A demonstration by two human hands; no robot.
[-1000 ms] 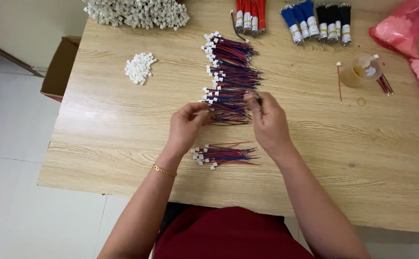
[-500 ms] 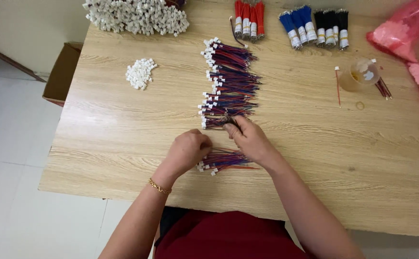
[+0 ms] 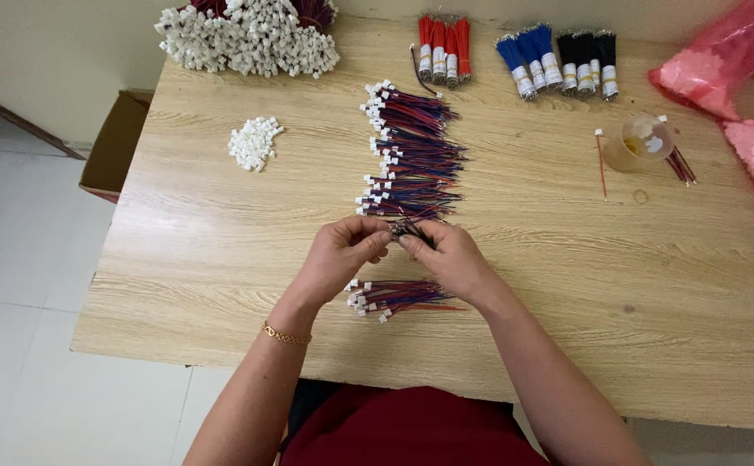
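Note:
My left hand (image 3: pixel 342 255) and my right hand (image 3: pixel 446 256) meet over the middle of the wooden table (image 3: pixel 178 259), fingertips pinched together on a thin wire piece (image 3: pixel 407 229) with dark strands. Just beyond them lies a long row of red, blue and black wire harnesses (image 3: pixel 411 155) with white plugs along its left side. Under my hands, nearer to me, rests a small bundle of the same wires (image 3: pixel 394 296) with white plugs at its left end.
A small heap of white connectors (image 3: pixel 253 142) lies at the left. A big pile of white-plugged wires (image 3: pixel 247 39) fills the far left. Red, blue and black wire bundles (image 3: pixel 515 56) line the far edge. A plastic cup (image 3: pixel 640 142), pink bags (image 3: pixel 731 78) and a cardboard box (image 3: pixel 113 142) are nearby.
My hands went from the near end of the long row down to the small bundle, then rose back a little and now pinch a wire piece between them.

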